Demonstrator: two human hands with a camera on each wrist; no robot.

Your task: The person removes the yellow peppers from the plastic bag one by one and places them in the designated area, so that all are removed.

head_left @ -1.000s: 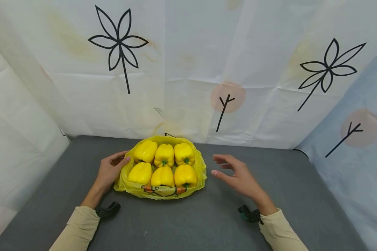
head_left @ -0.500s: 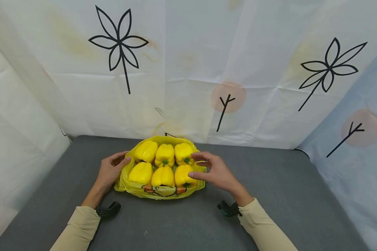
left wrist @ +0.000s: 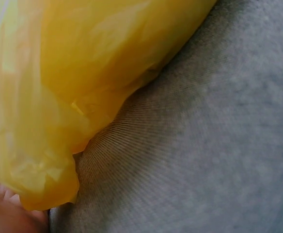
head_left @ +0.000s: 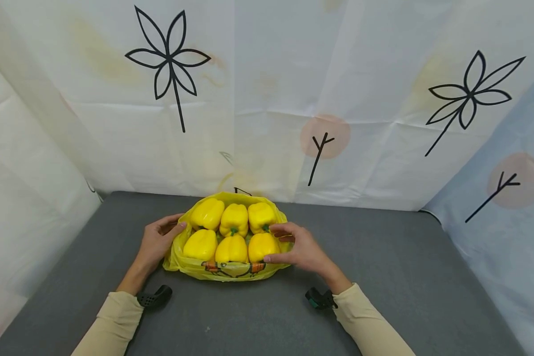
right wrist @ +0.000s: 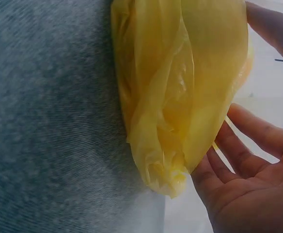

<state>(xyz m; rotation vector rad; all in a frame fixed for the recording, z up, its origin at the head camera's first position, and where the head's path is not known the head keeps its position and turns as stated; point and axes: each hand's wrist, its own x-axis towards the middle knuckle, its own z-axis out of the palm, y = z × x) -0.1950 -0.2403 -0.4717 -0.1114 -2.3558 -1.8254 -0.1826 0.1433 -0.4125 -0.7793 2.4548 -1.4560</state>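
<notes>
A yellow plastic bag (head_left: 191,268) with printed orange and dark markings stands open on the table, its rim rolled down around several yellow bell peppers (head_left: 232,249) in two rows. My left hand (head_left: 155,242) holds the bag's left edge, thumb at the rim; only a bit of it shows in the left wrist view. Over the bag's right side, my right hand (head_left: 306,249) spreads its thumb and fingers about the front-right pepper (head_left: 261,245). In the right wrist view, the bag's wall (right wrist: 170,87) hides the fingertips and the thumb stays well apart from the fingers.
The grey table (head_left: 249,316) reaches back to a white fabric wall (head_left: 267,99) printed with flowers. Similar fabric closes off both sides. Black wrist straps (head_left: 155,296) sit at both cuffs of the beige sleeves.
My right hand has come left from beside the bag to its right rim, then settled slightly lower around the front-right pepper. The left hand and the bag have stayed in place.
</notes>
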